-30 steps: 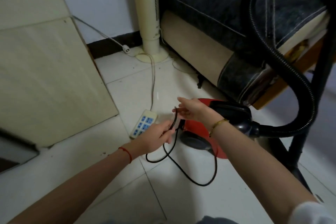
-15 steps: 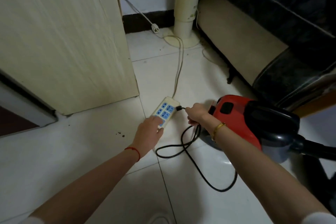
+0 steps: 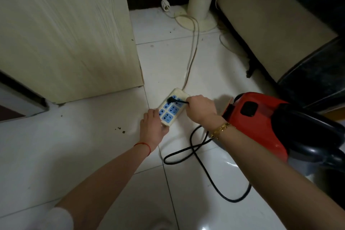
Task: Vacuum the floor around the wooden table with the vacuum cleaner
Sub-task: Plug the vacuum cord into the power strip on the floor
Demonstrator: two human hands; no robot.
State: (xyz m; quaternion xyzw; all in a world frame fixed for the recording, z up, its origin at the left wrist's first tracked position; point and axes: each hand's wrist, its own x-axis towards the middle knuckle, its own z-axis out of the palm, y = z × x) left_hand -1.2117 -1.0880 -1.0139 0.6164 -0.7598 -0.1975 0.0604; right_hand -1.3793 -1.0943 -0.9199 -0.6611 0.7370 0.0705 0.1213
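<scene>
1. Left hand (image 3: 153,124) lies flat-fingered on the near end of the power strip (image 3: 172,108), steadying it; right hand (image 3: 200,108) pinches the black cord behind the plug (image 3: 170,99).
2. Red vacuum cleaner (image 3: 259,117) sits just right of the strip.
3. Risk: a plug steered by its cord may enter crooked.
4. Risk: the looped cord (image 3: 196,150) could snag once vacuuming begins.

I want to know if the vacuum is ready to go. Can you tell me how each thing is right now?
Black plug: at a blue socket at the strip's far end; fully in or not, cannot tell.
Power strip: flat on the floor, other blue sockets free.
Left hand: resting on the strip's near end, steadying it.
Right hand: gripping the black cord just behind the plug.
Black cord: slack, looped on the tiles.
Vacuum cleaner: on the floor; running or not, cannot tell.
</scene>
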